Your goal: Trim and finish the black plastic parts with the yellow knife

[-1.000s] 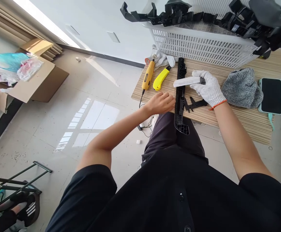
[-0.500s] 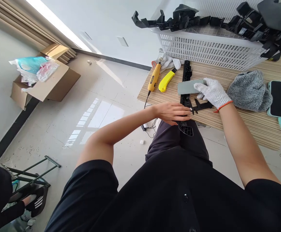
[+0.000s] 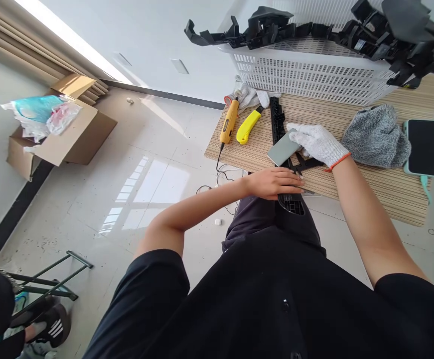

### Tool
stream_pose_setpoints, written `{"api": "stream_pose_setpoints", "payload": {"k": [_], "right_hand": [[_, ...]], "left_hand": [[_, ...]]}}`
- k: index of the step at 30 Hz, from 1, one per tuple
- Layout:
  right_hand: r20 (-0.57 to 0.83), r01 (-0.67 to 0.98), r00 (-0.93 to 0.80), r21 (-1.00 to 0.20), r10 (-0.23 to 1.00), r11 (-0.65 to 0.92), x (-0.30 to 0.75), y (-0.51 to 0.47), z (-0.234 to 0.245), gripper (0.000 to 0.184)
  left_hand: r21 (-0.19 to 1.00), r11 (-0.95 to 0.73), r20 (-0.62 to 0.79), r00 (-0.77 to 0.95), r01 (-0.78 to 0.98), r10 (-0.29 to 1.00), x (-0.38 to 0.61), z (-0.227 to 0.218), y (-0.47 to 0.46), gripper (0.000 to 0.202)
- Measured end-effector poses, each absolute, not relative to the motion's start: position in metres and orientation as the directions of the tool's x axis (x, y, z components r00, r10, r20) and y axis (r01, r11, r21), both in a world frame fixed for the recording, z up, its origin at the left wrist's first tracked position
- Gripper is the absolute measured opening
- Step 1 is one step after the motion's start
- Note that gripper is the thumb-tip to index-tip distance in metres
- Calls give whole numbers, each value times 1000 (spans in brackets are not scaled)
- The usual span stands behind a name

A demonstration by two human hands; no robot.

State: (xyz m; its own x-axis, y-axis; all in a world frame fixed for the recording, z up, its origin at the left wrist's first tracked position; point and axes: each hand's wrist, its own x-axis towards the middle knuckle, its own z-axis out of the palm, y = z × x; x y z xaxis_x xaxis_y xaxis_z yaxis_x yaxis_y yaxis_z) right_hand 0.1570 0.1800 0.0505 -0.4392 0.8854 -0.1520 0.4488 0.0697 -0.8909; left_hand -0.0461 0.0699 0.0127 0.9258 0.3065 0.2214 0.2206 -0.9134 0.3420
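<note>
A long black plastic part (image 3: 275, 119) lies across the wooden table (image 3: 369, 192), its near end jutting over the edge above my lap. My bare left hand (image 3: 276, 182) lies flat on that near end, fingers stretched out. My right hand (image 3: 318, 142), in a white knit glove, grips a flat grey block (image 3: 282, 148) and holds it tilted against the part's middle. A small black piece (image 3: 308, 163) lies just under my right wrist.
A yellow corded tool (image 3: 228, 119), a yellow utility knife (image 3: 248, 125) and white gloves (image 3: 250, 94) lie at the table's left. Behind stands a white basket (image 3: 314, 75) piled with black parts (image 3: 276, 25). A grey cloth (image 3: 375, 134) and phone (image 3: 425, 147) lie right. A cardboard box (image 3: 63, 134) sits on the floor.
My left hand moved from beside the part onto its near end. My right hand turned the grey block from edge-on to flat and brought it down towards the part.
</note>
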Motion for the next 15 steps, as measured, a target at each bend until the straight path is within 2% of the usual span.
{"api": "stream_pose_setpoints", "payload": {"k": [4, 6, 9, 12, 15], "right_hand": [[-38, 392, -357, -913, 933, 113, 157, 180, 49, 48], [-48, 400, -403, -908, 914, 129, 158, 180, 49, 44], [-78, 424, -402, -899, 912, 110, 163, 181, 49, 39], [-14, 446, -303, -886, 953, 129, 166, 181, 48, 39], [-69, 461, -380, -879, 922, 124, 165, 180, 48, 36]], "left_hand": [[437, -852, 130, 917, 288, 376, -45, 13, 70, 45], [457, -835, 110, 912, 307, 395, -45, 14, 70, 40], [485, -817, 139, 895, 312, 423, -44, 15, 68, 32], [515, -803, 184, 876, 301, 446, -43, 16, 67, 24], [527, -795, 200, 865, 301, 460, -42, 17, 67, 18]]}}
